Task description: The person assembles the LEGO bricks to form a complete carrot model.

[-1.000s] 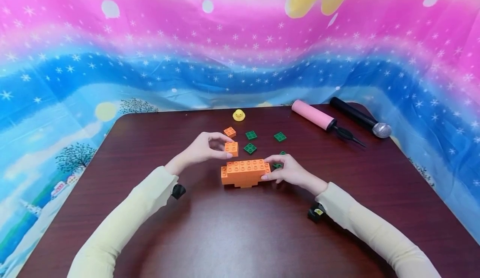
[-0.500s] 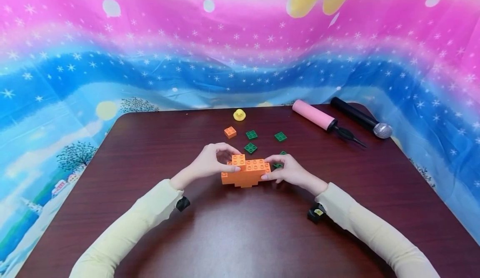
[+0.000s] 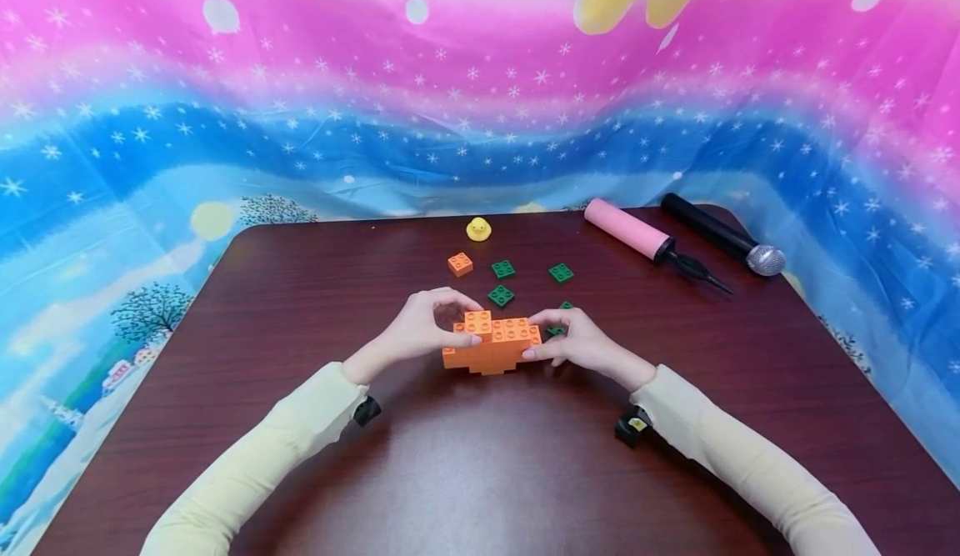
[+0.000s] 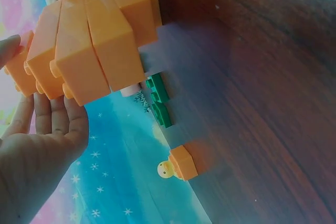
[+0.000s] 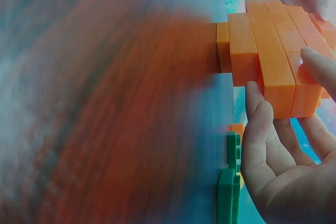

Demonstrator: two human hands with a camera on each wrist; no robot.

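Note:
In the head view an orange building-block structure [image 3: 501, 354], narrow at its foot and wider above, stands on the dark table [image 3: 480, 473]. My left hand [image 3: 412, 331] pinches a small orange block [image 3: 477, 323] between thumb and fingers, on top of the structure left of its middle. With thumb and fingers my right hand [image 3: 588, 343] grips the structure's right end. Seen from the left wrist, the top block [image 4: 21, 69] sits at the outer end of the stacked layers. The right wrist view shows fingers around the end of the wide layers [image 5: 275, 77].
Behind the structure lie a loose orange block [image 3: 461, 264] and several flat green blocks [image 3: 501, 296], some partly hidden by my right hand. A yellow rubber duck [image 3: 478, 229] sits farther back. At the back right are a pink hand pump [image 3: 626, 229] and a black microphone [image 3: 716, 231].
My left hand has moved right and nearer, bringing the small orange block from above the structure's left side down onto its top. My right hand has stayed at the structure's right end.

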